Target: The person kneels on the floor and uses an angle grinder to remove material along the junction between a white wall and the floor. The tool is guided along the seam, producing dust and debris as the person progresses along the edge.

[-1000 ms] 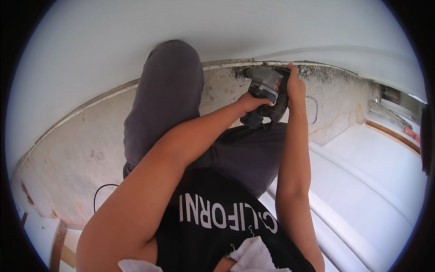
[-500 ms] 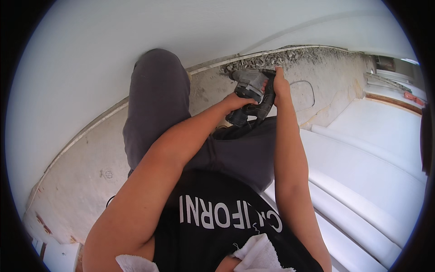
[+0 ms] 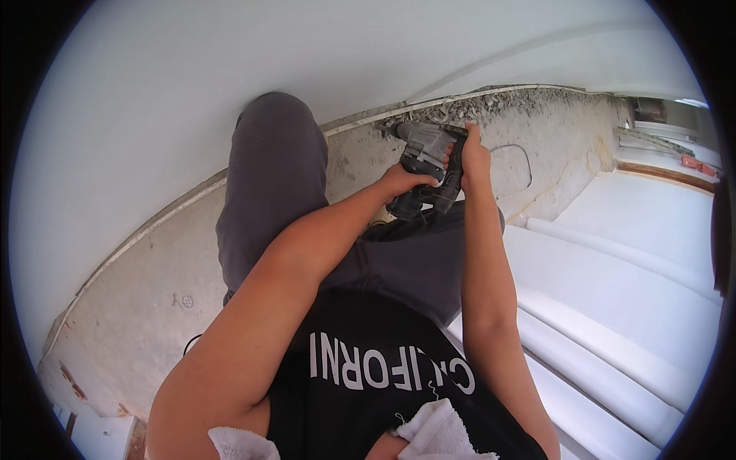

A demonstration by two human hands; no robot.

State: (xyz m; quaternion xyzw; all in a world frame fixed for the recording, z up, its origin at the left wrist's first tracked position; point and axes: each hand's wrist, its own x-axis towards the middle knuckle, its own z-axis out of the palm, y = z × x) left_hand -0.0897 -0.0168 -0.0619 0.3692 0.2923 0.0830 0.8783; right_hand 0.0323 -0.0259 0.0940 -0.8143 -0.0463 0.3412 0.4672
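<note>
Left hand [image 3: 406, 181] is closed round the drill [image 3: 428, 144], right hand [image 3: 475, 157] round its rear handle [image 3: 451, 175]; it sits over the floor [image 3: 153, 268], nose near the wall's [image 3: 192, 100] foot, beside rubble [image 3: 492, 104]; firm two-handed pressure and a steady angle should serve best

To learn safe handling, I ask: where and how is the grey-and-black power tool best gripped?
Probably by its long black rear handle, from the right: this end of the grey-and-black power tool lies opposite the nose, which points left. A gap before the handle admits the fingers of the right hand; the left hand can support the body.
</note>
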